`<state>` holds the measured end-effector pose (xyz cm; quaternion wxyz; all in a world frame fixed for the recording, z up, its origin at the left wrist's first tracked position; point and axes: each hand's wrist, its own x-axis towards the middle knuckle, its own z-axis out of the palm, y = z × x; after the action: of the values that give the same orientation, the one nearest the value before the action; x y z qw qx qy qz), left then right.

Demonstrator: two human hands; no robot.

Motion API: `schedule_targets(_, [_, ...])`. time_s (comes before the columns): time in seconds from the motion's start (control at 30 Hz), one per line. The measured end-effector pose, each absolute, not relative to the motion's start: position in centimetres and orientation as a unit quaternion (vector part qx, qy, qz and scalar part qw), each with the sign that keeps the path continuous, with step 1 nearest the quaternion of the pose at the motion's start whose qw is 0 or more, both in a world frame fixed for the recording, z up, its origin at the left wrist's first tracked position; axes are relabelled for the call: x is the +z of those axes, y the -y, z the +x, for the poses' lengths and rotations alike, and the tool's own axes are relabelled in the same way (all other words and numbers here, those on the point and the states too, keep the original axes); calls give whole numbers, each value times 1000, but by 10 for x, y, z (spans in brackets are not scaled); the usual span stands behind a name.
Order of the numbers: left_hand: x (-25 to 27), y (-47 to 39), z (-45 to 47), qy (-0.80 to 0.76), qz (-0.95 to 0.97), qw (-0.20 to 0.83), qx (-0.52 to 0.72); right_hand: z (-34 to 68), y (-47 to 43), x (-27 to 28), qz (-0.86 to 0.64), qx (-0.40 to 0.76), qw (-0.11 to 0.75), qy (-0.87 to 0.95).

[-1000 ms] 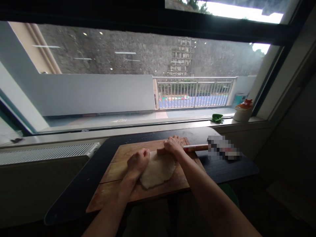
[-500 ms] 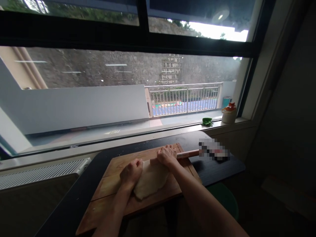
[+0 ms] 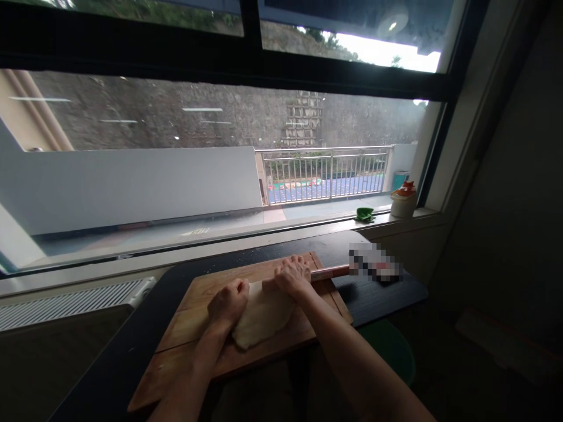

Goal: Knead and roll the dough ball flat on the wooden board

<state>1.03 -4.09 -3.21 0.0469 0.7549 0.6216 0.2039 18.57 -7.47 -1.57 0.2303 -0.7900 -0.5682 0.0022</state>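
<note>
A flat sheet of pale dough [image 3: 263,319] lies on a wooden board [image 3: 187,325]. Across its far edge runs a wooden rolling pin [image 3: 328,273], its right part sticking out beyond the dough. My right hand [image 3: 292,274] is closed over the pin, knuckles up. At the dough's far left corner, my left hand [image 3: 227,302] is curled shut in line with the pin, seemingly around its left end; dough and fingers hide that end.
The board rests on a dark table [image 3: 378,299]. A blurred-out item [image 3: 376,262] lies by the pin's right end. On the windowsill stand a green object [image 3: 365,214] and a white container with an orange top [image 3: 403,200]. A radiator [image 3: 79,302] is at left, a green stool [image 3: 391,351] below right.
The whole view has shifted slightly, so everything sits a little further left and up. Both hands keep their places at the pin and the dough looks much the same.
</note>
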Motion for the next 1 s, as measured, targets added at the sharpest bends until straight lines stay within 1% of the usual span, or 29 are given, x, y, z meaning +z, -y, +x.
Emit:
schedule_targets(0.13, [-32,43,9,-612,760,47,214,183,79,-17,-787,-12,234,571])
schedule_targets(0.37, [-32,42,9,-620,754,52,210,194,43,-11,-802,41,200,561])
schedule_targets(0.47, [-30,43,10,-625,751,53,204,196,38,-10,-805,46,195,558])
schedule_targets(0.6, [-28,47,11,-628,750,55,199,191,55,-12,-798,33,198,568])
schedule_targets(0.8, [-30,45,11,-624,753,53,201,183,81,-15,-788,-13,228,572])
schedule_targets(1.0, [-33,42,10,-624,752,54,206,191,57,-13,-796,31,207,569])
